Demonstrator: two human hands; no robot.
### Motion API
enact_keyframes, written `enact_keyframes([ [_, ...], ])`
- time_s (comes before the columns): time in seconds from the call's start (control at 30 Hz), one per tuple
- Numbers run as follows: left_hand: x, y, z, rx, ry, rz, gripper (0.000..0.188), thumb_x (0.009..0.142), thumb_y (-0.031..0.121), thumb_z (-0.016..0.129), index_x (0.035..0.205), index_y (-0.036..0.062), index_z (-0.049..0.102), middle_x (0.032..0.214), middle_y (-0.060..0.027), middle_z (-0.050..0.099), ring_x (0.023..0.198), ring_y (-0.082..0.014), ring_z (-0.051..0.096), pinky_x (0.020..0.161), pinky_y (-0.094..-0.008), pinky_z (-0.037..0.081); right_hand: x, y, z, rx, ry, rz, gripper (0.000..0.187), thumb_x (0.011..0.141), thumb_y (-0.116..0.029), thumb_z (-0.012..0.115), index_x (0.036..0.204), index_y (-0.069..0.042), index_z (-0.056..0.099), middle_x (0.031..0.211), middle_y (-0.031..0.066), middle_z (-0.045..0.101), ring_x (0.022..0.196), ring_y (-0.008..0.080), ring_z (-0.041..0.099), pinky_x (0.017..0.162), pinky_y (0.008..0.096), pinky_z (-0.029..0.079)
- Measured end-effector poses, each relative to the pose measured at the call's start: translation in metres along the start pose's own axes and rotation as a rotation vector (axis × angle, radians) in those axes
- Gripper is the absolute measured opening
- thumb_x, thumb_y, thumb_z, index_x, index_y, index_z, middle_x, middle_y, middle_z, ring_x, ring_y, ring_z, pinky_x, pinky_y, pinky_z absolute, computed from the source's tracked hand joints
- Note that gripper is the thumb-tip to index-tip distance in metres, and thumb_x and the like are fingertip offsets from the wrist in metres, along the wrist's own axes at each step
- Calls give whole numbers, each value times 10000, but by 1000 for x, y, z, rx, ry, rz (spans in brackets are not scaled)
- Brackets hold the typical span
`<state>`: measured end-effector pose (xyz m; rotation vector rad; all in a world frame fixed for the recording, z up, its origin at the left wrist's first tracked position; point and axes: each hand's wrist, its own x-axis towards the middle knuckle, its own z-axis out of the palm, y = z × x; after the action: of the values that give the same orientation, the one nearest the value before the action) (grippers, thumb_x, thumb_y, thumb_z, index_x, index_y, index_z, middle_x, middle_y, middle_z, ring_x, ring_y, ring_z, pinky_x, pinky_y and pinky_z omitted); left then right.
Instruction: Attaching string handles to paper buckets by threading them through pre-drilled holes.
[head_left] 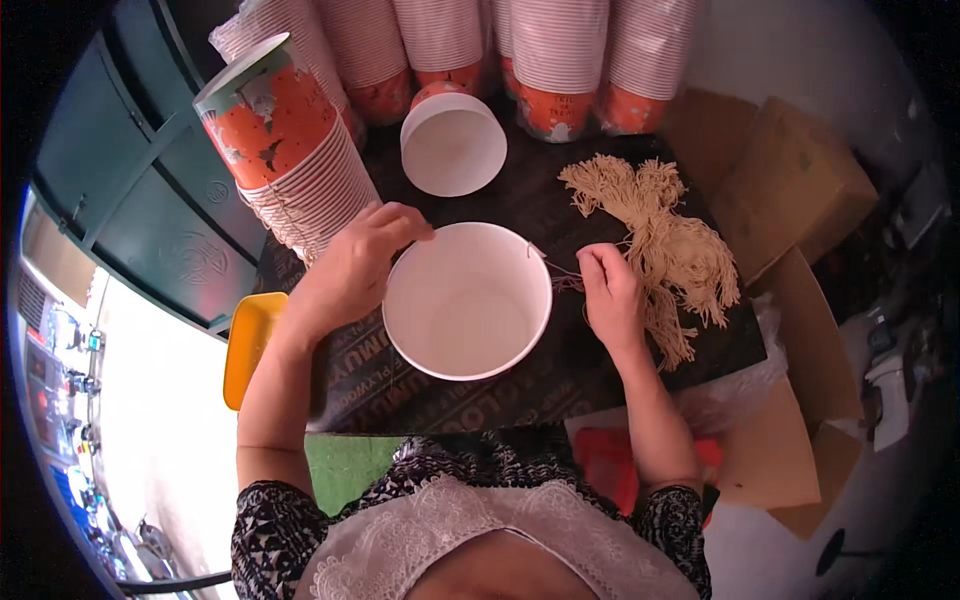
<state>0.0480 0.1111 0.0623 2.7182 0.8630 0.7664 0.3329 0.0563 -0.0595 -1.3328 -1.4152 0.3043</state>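
Observation:
A white-lined paper bucket stands mouth up on the dark tabletop in front of me. My left hand is closed at its left rim, fingers bent over the edge. A thin cord comes from the bucket's right rim, where a short piece also shows inside the wall. Pinched shut at the other end of that cord is my right hand. Close beside this hand lies a bundle of beige cords. What my right fingertips grip is partly hidden.
At the left leans a tall stack of orange patterned buckets with cords hanging off it. Behind, another white-lined bucket lies tipped before several wrapped stacks. A yellow tray sits left; cardboard boxes stand right.

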Motion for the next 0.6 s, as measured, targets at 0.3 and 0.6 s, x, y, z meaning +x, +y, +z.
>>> enact_keyframes([
  [0.3, -27, -4, -12, 170, -319, 93, 389, 698, -102, 554, 1019, 53, 708, 1500, -102, 420, 1427, -383, 292, 1112, -463, 376, 35, -9, -16, 325, -131, 315, 204, 1000, -209, 519, 943, -47, 628, 620, -102, 366, 520, -8, 314, 453, 182, 224],
  [0.6, -48, 20, 1, 231, -267, 136, 131, 762, 72, 688, 890, 92, 670, 946, -34, 661, 1320, -334, 443, 1164, -615, 167, 39, -71, -29, 961, -259, 282, 225, 1014, -207, 507, 984, -3, 598, 610, -87, 363, 502, 7, 277, 435, 191, 215],
])
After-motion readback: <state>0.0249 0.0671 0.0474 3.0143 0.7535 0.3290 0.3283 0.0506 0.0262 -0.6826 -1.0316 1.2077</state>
